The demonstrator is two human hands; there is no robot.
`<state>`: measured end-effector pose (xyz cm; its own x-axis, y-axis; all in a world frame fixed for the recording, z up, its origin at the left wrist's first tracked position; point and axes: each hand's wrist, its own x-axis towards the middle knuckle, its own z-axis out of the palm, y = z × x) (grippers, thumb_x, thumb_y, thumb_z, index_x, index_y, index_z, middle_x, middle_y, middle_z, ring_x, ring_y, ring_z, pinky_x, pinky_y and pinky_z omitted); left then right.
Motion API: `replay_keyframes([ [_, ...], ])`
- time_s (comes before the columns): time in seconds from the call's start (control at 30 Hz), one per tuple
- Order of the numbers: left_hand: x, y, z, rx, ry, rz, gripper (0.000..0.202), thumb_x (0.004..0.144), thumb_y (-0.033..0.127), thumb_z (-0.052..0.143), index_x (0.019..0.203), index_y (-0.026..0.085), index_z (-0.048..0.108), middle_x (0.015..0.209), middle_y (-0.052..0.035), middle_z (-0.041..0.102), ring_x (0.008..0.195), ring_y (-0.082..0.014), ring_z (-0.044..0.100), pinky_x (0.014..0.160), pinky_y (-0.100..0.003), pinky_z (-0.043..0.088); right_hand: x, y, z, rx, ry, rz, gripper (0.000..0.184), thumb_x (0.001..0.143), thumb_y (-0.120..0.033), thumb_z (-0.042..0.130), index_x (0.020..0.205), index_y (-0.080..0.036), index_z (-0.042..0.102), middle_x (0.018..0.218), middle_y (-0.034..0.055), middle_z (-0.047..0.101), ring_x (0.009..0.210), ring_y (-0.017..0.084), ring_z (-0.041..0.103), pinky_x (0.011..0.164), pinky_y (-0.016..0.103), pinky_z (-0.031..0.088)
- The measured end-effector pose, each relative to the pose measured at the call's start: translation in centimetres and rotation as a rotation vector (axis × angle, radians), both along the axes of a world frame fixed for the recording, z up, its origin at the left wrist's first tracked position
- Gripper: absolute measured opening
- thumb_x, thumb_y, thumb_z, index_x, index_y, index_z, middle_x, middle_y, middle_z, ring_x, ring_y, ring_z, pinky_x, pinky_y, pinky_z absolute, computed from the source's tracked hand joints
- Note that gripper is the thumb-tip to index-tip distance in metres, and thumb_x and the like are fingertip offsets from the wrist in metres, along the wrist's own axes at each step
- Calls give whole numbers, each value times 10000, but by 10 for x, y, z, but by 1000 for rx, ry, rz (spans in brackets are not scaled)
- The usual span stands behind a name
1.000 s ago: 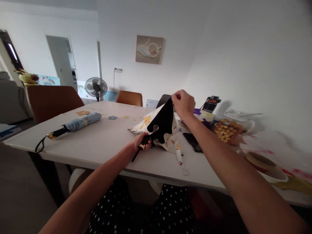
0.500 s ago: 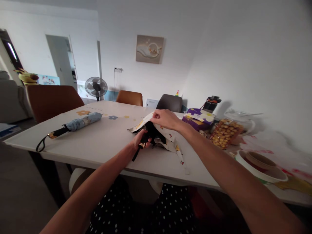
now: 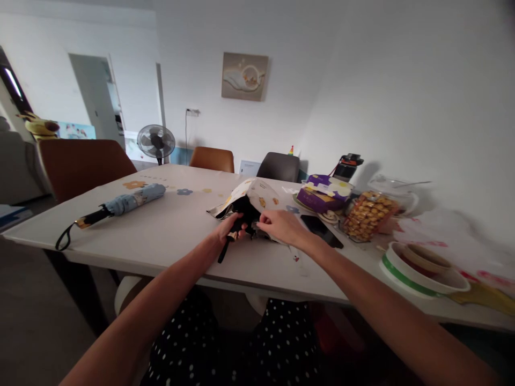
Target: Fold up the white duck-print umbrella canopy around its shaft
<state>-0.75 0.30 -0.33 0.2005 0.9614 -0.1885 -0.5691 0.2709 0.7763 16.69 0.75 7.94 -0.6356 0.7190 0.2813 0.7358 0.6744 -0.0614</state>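
Observation:
A folding umbrella [image 3: 257, 194] with a cream patterned canopy and black lining lies loosely gathered over the white table [image 3: 177, 236]. My left hand [image 3: 232, 228] is wrapped round its black handle, whose strap hangs toward the table's near edge. On the canopy's near right side, my right hand [image 3: 277, 225] pinches the fabric edge, its fingertips close to the dark ribs. The canopy's closing strap trails out below my right wrist. To the left rests a second umbrella [image 3: 134, 201], light blue, rolled up, with a black and gold handle and a wrist loop.
Along the right side are a black phone [image 3: 322, 230], a purple tissue pack [image 3: 322, 194], a dark bottle [image 3: 346, 167], a jar of round snacks [image 3: 370, 214], a glass pitcher [image 3: 408, 201] and stacked bowls [image 3: 422, 273]. Chairs [image 3: 212, 160] stand beyond the far edge.
My right hand has moved down from the top of the canopy to its near right side. More of the patterned fabric and the phone now show. My left hand keeps its hold.

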Motion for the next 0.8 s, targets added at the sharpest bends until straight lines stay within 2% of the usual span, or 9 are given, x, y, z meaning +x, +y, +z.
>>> replay_keyframes([
  [0.17, -2, -3, 7, -52, -136, 51, 270, 882, 318, 355, 679, 153, 422, 473, 16, 454, 320, -54, 404, 306, -139, 331, -20, -1, -30, 183, -37, -168, 397, 839, -516, 464, 824, -153, 627, 751, 121, 677, 721, 265, 632, 605, 309, 386],
  [0.27, -4, -3, 8, -24, -203, 69, 270, 895, 306, 320, 683, 162, 404, 478, 22, 443, 326, -51, 386, 310, -138, 331, -31, 0, -40, 245, -63, -203, 340, 852, -437, 478, 881, -129, 618, 810, 170, 680, 743, 279, 641, 628, 326, 401],
  [0.37, -6, -4, 9, -23, -245, 74, 254, 895, 309, 329, 702, 164, 407, 491, 23, 440, 337, -53, 385, 315, -140, 338, -35, 0, -40, 294, -49, -210, 247, 878, -308, 428, 888, -139, 609, 825, 156, 680, 719, 266, 643, 621, 325, 400],
  [0.47, -8, -5, 8, -36, -300, 82, 235, 893, 304, 344, 715, 165, 407, 499, 22, 447, 349, -58, 389, 322, -144, 343, -27, 6, -24, 352, 1, -226, 260, 893, -251, 368, 904, -136, 601, 833, 143, 672, 679, 252, 635, 607, 321, 388],
  [0.57, -11, -5, 7, -26, -383, 56, 240, 895, 305, 338, 713, 163, 406, 510, 17, 450, 369, -61, 401, 338, -148, 355, -11, 23, 10, 403, 131, -330, 296, 905, -258, 337, 880, -133, 605, 774, 136, 656, 665, 242, 618, 601, 312, 374],
  [0.63, -12, -5, 6, -7, -432, 35, 238, 894, 302, 337, 716, 162, 410, 517, 16, 446, 375, -61, 397, 343, -151, 358, -3, 35, 36, 462, 295, -442, 311, 907, -270, 330, 857, -126, 602, 718, 131, 637, 664, 237, 602, 596, 306, 366],
  [0.7, -13, -4, 6, 13, -464, 21, 223, 890, 300, 355, 730, 159, 422, 521, 19, 444, 378, -60, 392, 338, -147, 349, -2, 42, 53, 517, 462, -491, 298, 898, -275, 341, 845, -124, 593, 687, 118, 621, 665, 227, 586, 591, 297, 360],
  [0.73, -14, -4, 6, 22, -473, 17, 212, 888, 295, 370, 737, 157, 427, 524, 20, 445, 378, -58, 391, 336, -144, 345, -5, 41, 57, 546, 517, -464, 300, 902, -275, 334, 851, -125, 588, 696, 114, 619, 671, 220, 580, 593, 293, 358],
  [0.8, -14, -4, 6, 32, -473, 17, 195, 883, 278, 398, 735, 155, 428, 521, 25, 446, 372, -52, 385, 330, -139, 334, -14, 36, 55, 538, 491, -311, 280, 899, -286, 351, 844, -134, 580, 713, 102, 622, 654, 201, 571, 586, 284, 351],
])
